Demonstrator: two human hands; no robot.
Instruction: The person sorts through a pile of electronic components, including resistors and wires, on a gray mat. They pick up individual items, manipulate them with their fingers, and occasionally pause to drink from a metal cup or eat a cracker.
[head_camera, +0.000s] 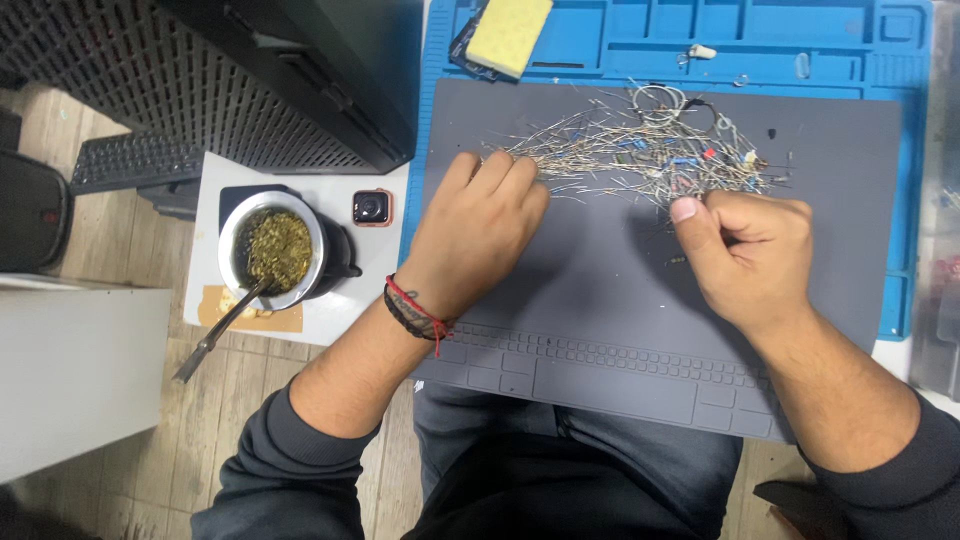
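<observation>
The right hand (750, 255) is curled, thumb and forefinger pinched together at the near edge of a heap of small wire-legged electronic components (650, 150) (what they pinch is too small to tell). The left hand (480, 230) lies palm down, fingers together, fingertips touching the heap's left end. Both rest on a grey work mat (600, 290). Left of the left hand stands a cup of green herb (278, 250) with a metal straw, a smartwatch (371, 207) just beside it.
</observation>
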